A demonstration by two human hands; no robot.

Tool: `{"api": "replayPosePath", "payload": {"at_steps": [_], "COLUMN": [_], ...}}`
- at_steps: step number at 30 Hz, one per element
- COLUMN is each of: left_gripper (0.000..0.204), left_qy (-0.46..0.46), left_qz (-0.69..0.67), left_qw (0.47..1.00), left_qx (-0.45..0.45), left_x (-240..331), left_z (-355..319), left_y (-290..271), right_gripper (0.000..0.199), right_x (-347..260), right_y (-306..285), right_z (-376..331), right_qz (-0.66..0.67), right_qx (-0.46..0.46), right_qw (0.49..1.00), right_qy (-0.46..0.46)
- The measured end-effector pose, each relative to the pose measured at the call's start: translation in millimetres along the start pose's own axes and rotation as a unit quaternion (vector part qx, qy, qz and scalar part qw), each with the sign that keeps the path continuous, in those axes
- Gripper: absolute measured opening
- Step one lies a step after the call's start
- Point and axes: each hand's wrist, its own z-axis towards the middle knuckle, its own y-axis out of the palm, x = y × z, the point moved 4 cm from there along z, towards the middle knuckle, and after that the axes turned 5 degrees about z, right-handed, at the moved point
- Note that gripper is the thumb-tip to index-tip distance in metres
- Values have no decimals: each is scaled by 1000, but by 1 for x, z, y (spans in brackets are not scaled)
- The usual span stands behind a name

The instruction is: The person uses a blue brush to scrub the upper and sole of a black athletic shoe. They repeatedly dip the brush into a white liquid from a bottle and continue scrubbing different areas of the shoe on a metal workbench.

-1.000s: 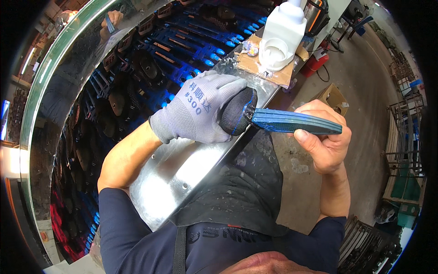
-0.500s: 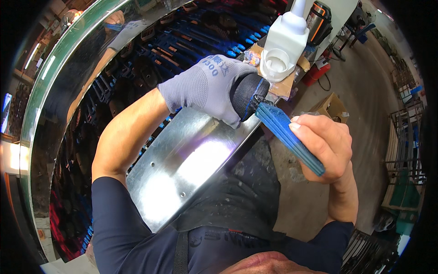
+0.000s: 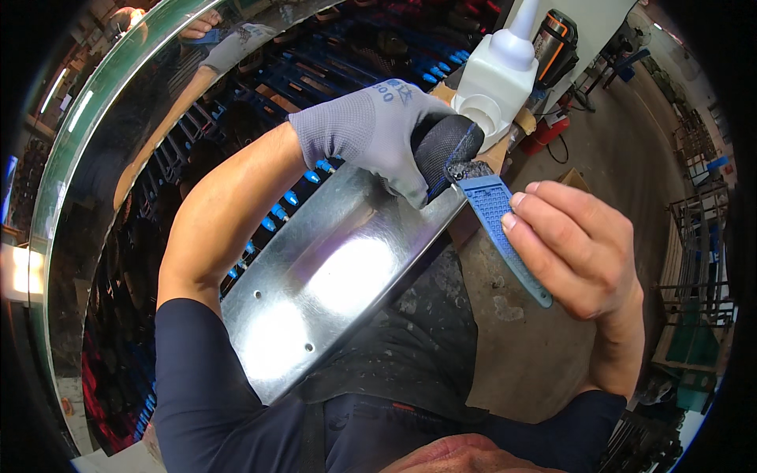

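Observation:
My left hand (image 3: 374, 130), in a grey knit glove, grips a black mesh shoe upper (image 3: 451, 148) with a thin blue line along its edge. Most of the upper lies hidden behind the glove. My bare right hand (image 3: 579, 248) pinches the flat blue handle of a brush (image 3: 495, 206), its patterned face showing. The brush's dark bristles touch the upper's edge. Just beyond the upper stands a white squeeze bottle (image 3: 498, 75) with a round cup at its lower front, partly covered by the upper.
Beneath my left arm is a shiny metal plate (image 3: 311, 288). A conveyor rack with blue-tipped rods (image 3: 292, 197) runs at the left, beside a curved clear guard (image 3: 71, 150). A black-and-orange flask (image 3: 555, 47) and a red extinguisher (image 3: 547, 134) stand far right.
The upper and my left hand have shifted slightly right and nearer the bottle. My right hand has moved right, and the brush has turned to show its broad face.

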Motion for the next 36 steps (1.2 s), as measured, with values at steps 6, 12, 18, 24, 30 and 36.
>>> {"api": "replayPosePath", "payload": {"at_steps": [6,12,18,24,30,36], "left_gripper": [92,67,77,70,59,62], "left_qy": [-11,-123,-80,-15,-117,-77], "left_qz": [-102,-280,-481,-612,-665,-749], "left_qw": [990,899,807,712,671,611], "left_qx": [96,313,333,344,306,244], "left_x": [-82,-118,-71,-71,-91,-103], "left_z": [-28,-84,-117,-145,-176,-183], "left_y": [18,68,64,68,141,161], "right_gripper": [33,19,20,26,30,26], "right_x": [43,102,145,167,186,215], "right_y": [22,99,139,156,182,178], "right_z": [-40,-126,-105,-66,-61,-107], "right_qz": [173,383,257,116,72,319], "right_qx": [24,238,197,61,-58,128], "right_qw": [967,712,751,828,852,675], "right_qy": [186,538,575,546,515,652]}}
